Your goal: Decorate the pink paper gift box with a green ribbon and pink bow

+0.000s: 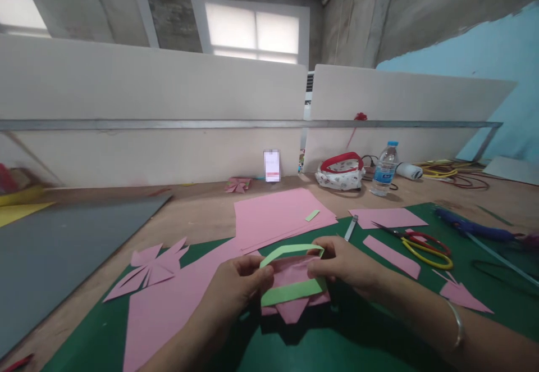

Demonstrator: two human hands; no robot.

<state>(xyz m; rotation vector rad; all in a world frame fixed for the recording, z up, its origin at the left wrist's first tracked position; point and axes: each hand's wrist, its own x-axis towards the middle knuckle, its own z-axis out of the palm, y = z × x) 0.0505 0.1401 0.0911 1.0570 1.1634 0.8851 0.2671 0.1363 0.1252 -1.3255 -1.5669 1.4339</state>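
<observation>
Both my hands hold a folded pink paper piece [290, 273] wrapped by a light green paper strip [292, 291] that loops over its top. My left hand [238, 282] pinches the left end of the piece, fingers closed on it. My right hand [343, 262] grips the right side, fingers closed over the green loop and pink paper. The piece is held just above a dark green cutting mat [337, 338].
A finished pink paper bow [149, 265] lies left on the mat, another small bow [238, 184] farther back. Pink sheets [278, 214], pink offcuts [391, 255], red-and-yellow scissors [421, 244], a small green scrap [312, 215], a water bottle [384, 169], a grey board [54, 248] and cables surround.
</observation>
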